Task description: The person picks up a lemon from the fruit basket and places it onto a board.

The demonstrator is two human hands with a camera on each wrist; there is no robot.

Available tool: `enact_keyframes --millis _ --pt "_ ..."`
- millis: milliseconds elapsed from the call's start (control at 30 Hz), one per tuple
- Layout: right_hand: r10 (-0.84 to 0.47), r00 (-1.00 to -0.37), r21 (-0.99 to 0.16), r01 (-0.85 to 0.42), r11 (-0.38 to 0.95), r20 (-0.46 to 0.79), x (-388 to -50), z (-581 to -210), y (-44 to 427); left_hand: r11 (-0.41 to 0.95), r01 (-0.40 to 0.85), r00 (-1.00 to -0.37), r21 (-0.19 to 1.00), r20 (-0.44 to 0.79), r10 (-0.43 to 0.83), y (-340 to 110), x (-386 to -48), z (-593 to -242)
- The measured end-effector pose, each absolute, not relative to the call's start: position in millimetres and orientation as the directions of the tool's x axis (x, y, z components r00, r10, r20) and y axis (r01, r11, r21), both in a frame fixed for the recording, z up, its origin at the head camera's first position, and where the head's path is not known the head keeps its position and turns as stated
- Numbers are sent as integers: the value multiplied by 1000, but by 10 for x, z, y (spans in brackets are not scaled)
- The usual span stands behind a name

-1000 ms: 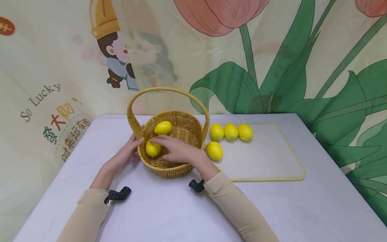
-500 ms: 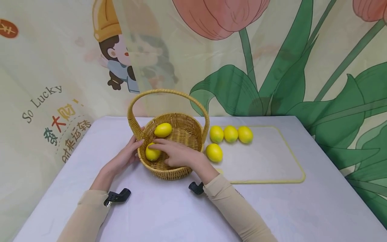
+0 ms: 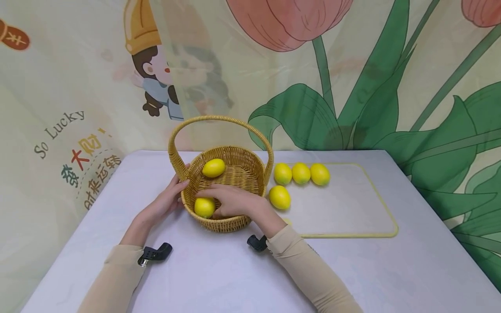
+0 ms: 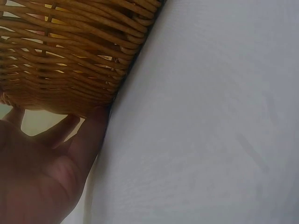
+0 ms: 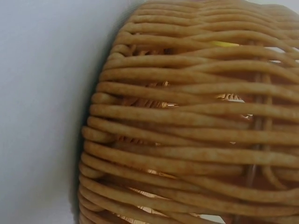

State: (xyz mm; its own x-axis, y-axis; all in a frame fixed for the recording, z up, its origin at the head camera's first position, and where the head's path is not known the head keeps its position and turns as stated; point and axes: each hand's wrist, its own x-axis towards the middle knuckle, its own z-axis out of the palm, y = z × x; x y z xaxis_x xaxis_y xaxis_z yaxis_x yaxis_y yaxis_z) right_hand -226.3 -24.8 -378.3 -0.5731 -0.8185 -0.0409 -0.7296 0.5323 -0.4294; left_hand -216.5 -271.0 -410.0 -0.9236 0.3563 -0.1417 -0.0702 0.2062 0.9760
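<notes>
A round wicker basket (image 3: 223, 226) with a tall arched handle stands on the table. Against its left wall rests my left hand (image 3: 166, 200), fingers extended and touching the outside; in the left wrist view those fingers (image 4: 86, 137) meet the weave low down. My right hand (image 3: 236, 201) reaches inside and grips a yellow lemon (image 3: 205, 208) near the basket's front left, thumb and fingers about it. Another lemon (image 3: 213, 168) lies farther back in the basket. From the right wrist only the basket's outer weave (image 5: 187, 135) shows plainly, and the wall mostly hides the hand.
Right of the basket lies a pale board (image 3: 340, 208) with a yellow edge. Three lemons sit in a row at its back, the middle one (image 3: 301, 173) among them. A single lemon (image 3: 279, 197) lies nearer, beside the basket. A printed cloth (image 3: 352, 65) hangs behind the table.
The gripped lemon has shifted toward the basket's front, and my right hand has closed its fingers about it. My left hand stays at the basket's side.
</notes>
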Motion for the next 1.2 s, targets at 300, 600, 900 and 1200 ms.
enact_keyframes --millis 300,600,900,1200 --pt "-845 -533 -474 -736 484 -35 -2283 -3805 -253 238 -82 -929 968 -161 334 -2697 -2153 -4078" --pt "-861 -508 -507 -732 456 -41 -2310 -3769 -239 224 -74 -926 972 -151 345 -2699 -2153 -4065" --pt "-845 -535 -460 -744 485 -27 -2260 -3733 -224 233 -87 -931 968 -162 326 -2697 -2158 -4095" --pt "-823 -566 -407 -740 536 -56 -2173 -3670 -211 218 -85 -934 972 -154 324 -2697 -2158 -4093"
